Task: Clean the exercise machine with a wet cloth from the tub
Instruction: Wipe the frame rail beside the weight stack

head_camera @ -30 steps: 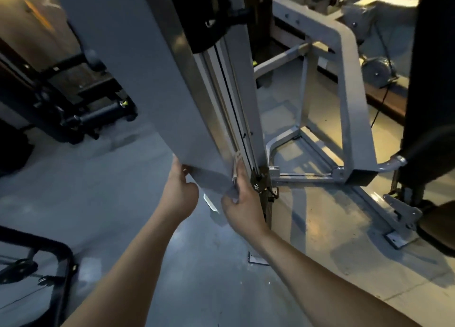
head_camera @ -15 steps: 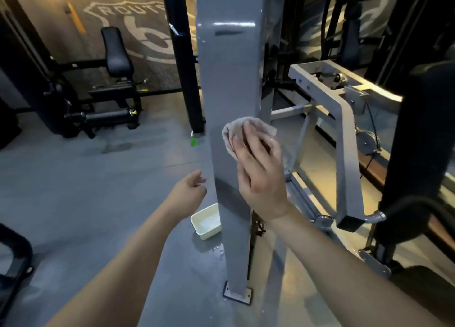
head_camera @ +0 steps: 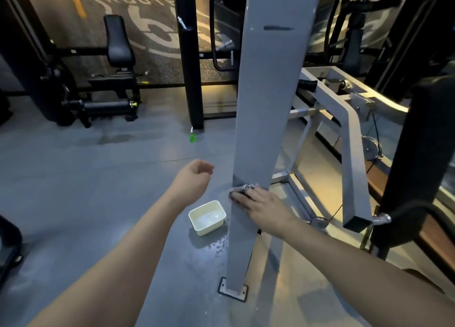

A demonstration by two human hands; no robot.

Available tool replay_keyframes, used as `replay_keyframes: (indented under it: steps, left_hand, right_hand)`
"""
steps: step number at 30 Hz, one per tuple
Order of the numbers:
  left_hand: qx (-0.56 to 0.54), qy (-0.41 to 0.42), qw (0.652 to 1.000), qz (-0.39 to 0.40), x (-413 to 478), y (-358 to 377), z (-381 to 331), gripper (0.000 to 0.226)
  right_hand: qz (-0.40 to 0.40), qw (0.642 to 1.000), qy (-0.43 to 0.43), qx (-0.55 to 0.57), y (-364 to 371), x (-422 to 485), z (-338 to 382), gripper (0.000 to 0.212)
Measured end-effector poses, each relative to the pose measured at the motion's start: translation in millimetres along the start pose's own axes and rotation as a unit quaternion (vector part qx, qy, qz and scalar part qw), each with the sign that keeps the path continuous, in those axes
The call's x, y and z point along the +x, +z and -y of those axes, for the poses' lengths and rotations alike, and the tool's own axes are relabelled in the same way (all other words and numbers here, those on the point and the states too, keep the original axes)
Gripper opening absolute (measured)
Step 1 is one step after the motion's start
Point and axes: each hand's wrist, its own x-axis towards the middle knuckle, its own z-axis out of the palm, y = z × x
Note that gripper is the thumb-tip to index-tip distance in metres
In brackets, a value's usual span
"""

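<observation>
The post stands near-vertical; the right hand, fingers flat, presses the cloth on its lower face; the left hand, loosely curled and empty, hovers alongside; the tub sits below-left.

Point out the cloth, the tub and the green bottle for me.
cloth (head_camera: 247, 187), head view, its crumpled top edge.
tub (head_camera: 210, 228), head view, its near outer wall.
bottle (head_camera: 192, 138), head view, its green body.
</observation>
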Motion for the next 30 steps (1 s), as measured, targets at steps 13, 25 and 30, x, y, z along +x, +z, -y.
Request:
replay_keyframes:
  steps: [13,25,30]
  left_hand:
    - [-0.046,0.197,0.977,-0.065,-0.8,-37.9,-136.5,0.027]
    - [-0.097,0.275,0.938,-0.189,-4.6,-36.5,-253.7,0.013]
    - [-0.111,0.273,0.916,-0.271,-1.3,-27.7,-286.8,0.013]
  right_hand:
    - [-0.164,0.97,0.11,-0.14,-171.2,54.1,-134.8,0.045]
    - [-0.188,0.953,0.226,-0.078,-256.0,107.6,-210.3,0.048]
    - [-0.219,0.958,0.173,-0.07,-255.9,104.8,-217.3,0.042]
